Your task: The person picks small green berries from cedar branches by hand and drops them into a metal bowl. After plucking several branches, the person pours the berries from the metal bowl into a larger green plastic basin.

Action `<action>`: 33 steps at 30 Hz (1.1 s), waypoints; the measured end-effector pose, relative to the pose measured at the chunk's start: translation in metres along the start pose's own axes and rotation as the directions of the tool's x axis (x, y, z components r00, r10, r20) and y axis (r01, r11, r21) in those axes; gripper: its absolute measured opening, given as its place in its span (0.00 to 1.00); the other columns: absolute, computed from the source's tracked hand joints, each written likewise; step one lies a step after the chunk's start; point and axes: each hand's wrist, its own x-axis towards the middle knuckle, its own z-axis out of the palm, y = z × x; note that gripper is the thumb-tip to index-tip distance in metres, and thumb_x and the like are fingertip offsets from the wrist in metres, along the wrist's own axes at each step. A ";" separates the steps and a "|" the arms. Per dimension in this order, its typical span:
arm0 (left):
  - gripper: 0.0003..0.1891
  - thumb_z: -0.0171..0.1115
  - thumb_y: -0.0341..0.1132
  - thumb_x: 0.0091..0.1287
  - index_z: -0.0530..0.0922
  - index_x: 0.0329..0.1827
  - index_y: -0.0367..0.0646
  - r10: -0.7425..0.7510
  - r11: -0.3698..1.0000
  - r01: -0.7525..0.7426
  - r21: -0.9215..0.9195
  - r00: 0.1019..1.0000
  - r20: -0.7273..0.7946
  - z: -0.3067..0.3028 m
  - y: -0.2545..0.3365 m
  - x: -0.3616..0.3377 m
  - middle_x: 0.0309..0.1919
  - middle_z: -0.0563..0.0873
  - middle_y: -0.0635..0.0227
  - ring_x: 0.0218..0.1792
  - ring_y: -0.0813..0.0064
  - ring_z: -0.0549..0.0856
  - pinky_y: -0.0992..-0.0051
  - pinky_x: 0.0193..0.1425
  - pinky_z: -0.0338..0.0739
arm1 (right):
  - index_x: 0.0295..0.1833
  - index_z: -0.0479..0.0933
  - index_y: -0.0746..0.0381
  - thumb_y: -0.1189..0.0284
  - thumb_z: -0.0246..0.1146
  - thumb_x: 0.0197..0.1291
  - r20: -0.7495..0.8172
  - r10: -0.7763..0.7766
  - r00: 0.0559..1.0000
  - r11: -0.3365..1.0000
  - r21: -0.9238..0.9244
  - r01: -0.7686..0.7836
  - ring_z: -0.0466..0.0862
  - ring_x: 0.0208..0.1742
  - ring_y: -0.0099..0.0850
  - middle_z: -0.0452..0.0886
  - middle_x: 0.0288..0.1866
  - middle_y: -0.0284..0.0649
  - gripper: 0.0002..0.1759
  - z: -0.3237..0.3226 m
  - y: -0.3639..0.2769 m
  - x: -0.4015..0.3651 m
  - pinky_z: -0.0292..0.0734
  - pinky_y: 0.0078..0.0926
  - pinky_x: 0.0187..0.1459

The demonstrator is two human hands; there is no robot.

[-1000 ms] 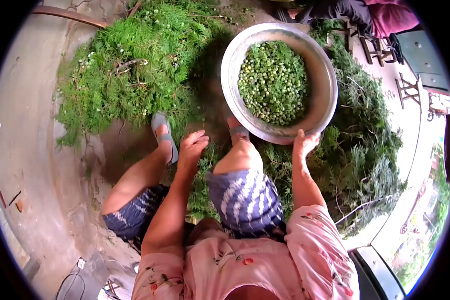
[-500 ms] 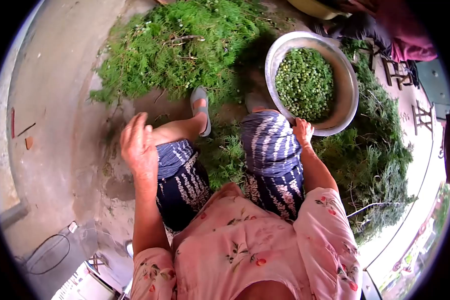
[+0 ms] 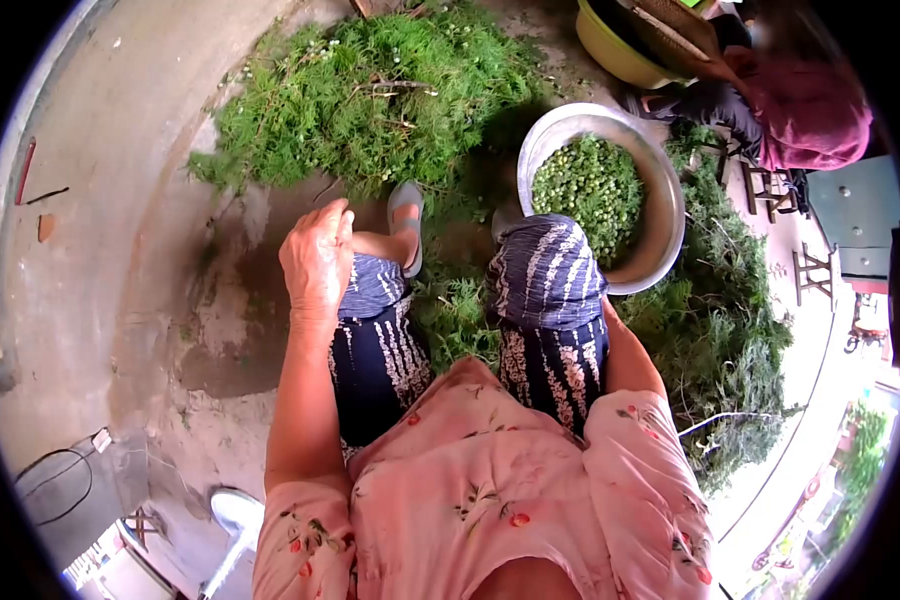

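My left hand is raised beside my left knee, palm turned away, its fingers curled in and nothing seen in them. My right forearm runs down along the outside of my right knee, which hides the hand. Close in front of that knee stands a wide metal basin, tilted a little, partly filled with small round green fruits among bits of leaf. A heap of feathery green cut branches lies on the floor beyond my feet.
More cut branches spread along the right side, with some sprigs between my legs. Another person sits at the upper right by a yellow tub. Small wooden stools stand at the right.
My left hand has moved right, toward my knee, and its fingers have curled in more. My right hand, formerly at the basin's near rim, has gone out of sight behind my knee.
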 end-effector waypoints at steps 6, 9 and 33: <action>0.10 0.54 0.36 0.61 0.79 0.39 0.40 -0.070 0.996 0.067 -0.058 0.997 -0.040 -0.004 -0.019 -0.008 0.35 0.83 0.56 0.38 0.58 0.81 0.66 0.43 0.75 | 0.38 0.75 0.62 0.70 0.59 0.46 -0.322 -0.244 0.915 0.964 0.019 0.264 0.78 0.35 0.43 0.77 0.32 0.46 0.12 -0.101 -0.056 -0.035 0.74 0.35 0.36; 0.11 0.54 0.36 0.61 0.79 0.39 0.40 -0.090 0.994 0.086 -0.069 0.994 -0.064 -0.006 -0.022 -0.018 0.35 0.83 0.56 0.38 0.58 0.81 0.65 0.43 0.75 | 0.38 0.75 0.63 0.70 0.59 0.46 -0.431 -0.549 0.716 0.836 -0.288 0.468 0.78 0.33 0.43 0.76 0.31 0.47 0.12 -0.143 -0.081 -0.035 0.75 0.33 0.34; 0.25 0.54 0.40 0.65 0.61 0.63 0.44 0.069 0.344 -0.937 -0.057 0.086 -0.994 -0.292 0.169 -0.085 0.61 0.65 0.60 0.59 0.73 0.67 0.71 0.59 0.68 | 0.46 0.75 0.60 0.62 0.60 0.52 -0.226 -0.539 0.811 0.839 -0.224 0.496 0.79 0.40 0.45 0.80 0.35 0.50 0.18 -0.119 -0.205 -0.065 0.73 0.39 0.43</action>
